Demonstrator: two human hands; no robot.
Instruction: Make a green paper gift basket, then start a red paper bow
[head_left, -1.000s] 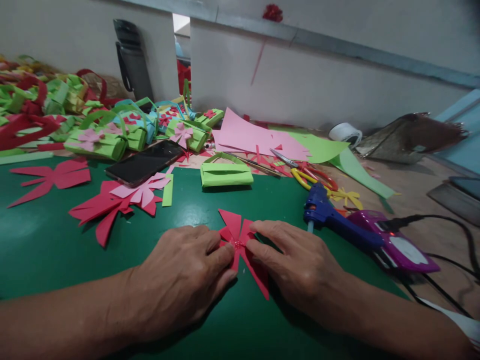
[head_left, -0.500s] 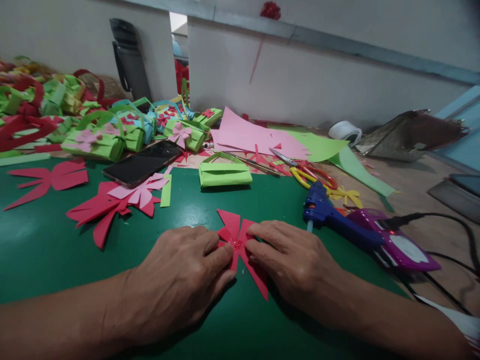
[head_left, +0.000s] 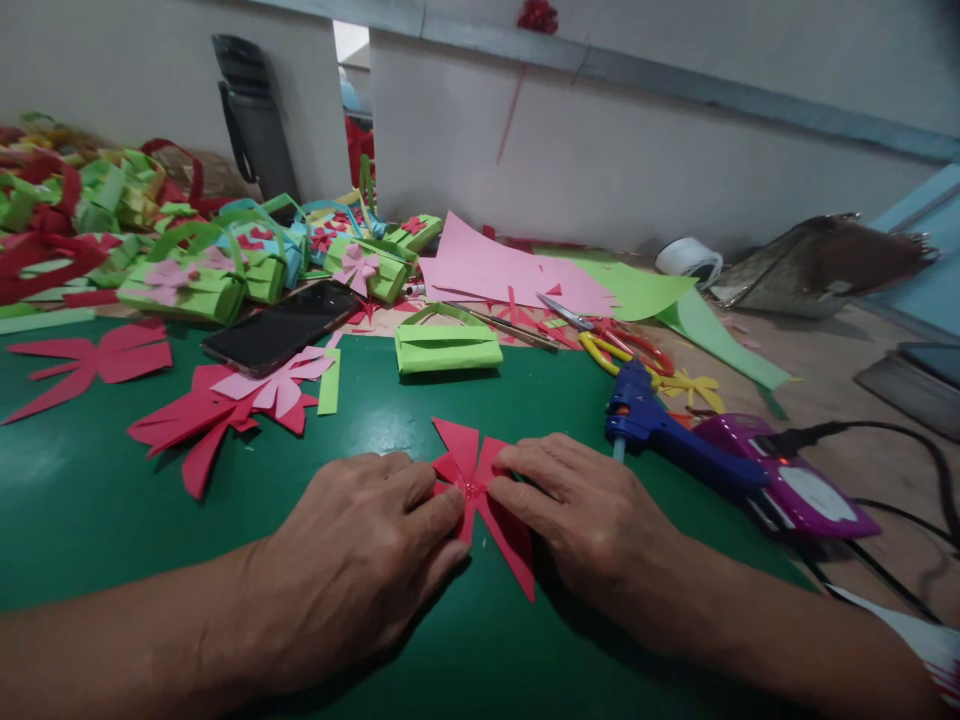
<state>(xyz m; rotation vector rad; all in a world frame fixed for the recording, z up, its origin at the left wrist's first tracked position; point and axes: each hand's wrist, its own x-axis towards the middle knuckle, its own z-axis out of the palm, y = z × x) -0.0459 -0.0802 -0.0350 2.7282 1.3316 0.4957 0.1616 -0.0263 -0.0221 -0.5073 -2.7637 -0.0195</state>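
Note:
A red paper flower (head_left: 496,520) with pointed petals lies on the green tabletop (head_left: 375,640) between my hands. Shiny clear glue shows at its centre. My left hand (head_left: 375,545) pinches its left petals, thumb and forefinger close to the glue. From the other side my right hand (head_left: 585,510) grips the right petals, its fingertips pressed on the paper. Some petals are hidden under my fingers. Beyond the flower sits a small green paper bag (head_left: 448,350) with a handle. A blue glue gun (head_left: 675,430) stands to the right, nozzle pointing down.
Red paper cutouts (head_left: 202,430) and a phone (head_left: 281,325) lie at left. Scissors (head_left: 615,345), pink sheets (head_left: 510,265) and a purple power strip (head_left: 787,475) with cables are at right. Finished paper bags (head_left: 184,290) are heaped at the back left, before a dark bottle (head_left: 259,120).
The view has shifted very slightly. Both hands stay on the red paper flower in nearly the same pose, with the right fingers moved a little.

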